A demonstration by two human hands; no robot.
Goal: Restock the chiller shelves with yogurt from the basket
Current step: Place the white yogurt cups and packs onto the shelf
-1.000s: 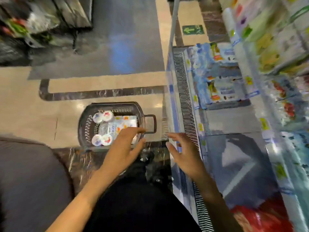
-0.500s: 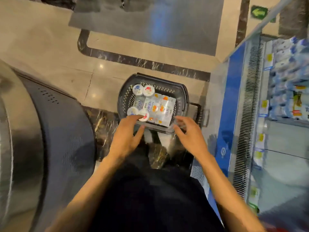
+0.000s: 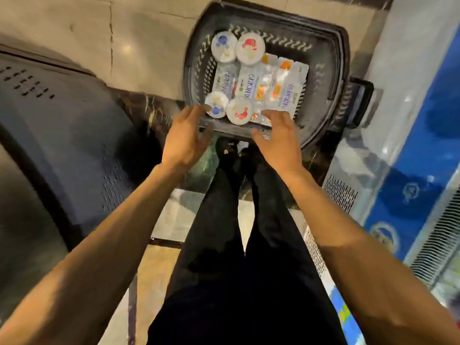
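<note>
I see my left hand (image 3: 185, 138) and right hand (image 3: 276, 139), fingers (image 3: 193, 113) apart and holding nothing, at the near rim of the dark slotted plastic basket (image 3: 321, 28) on the beige tiled floor (image 3: 149, 33) (white foil-lidded yogurt packs (image 3: 251, 83) inside).

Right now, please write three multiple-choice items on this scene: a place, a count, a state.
1. Where does the basket stand? A on the floor; B on a shelf; C on a cart.
2. How many round yogurt cups are in it? A two; B four; C six.
3. How are the left hand and right hand? A open, empty; B gripping cups; C fists.
Key: 1 A, the floor surrounds it; 2 B, two printed blue, two red; 3 A, fingers extended, nothing held.
</note>
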